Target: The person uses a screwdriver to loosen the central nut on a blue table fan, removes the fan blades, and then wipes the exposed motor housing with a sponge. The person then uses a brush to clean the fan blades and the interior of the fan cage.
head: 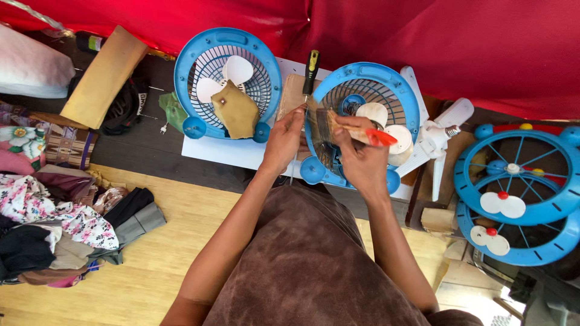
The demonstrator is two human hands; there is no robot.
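Hands: the left hand (284, 140) braces the blue fan grille (362, 124), fingers curled, while the right hand (361, 158) grips a paintbrush (347, 130); short, light strokes would suit.

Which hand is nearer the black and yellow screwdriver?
Left. The left hand sits just below the screwdriver, its fingers by the shaft. The right hand is farther off to the right, gripping a paintbrush over the blue fan grille.

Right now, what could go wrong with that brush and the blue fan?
The right hand works a paintbrush against the blue fan grille; bristles might snag in the slots. The screwdriver lies loose beside the left hand and could get knocked. The fan sits near the white board's edge and might slide.
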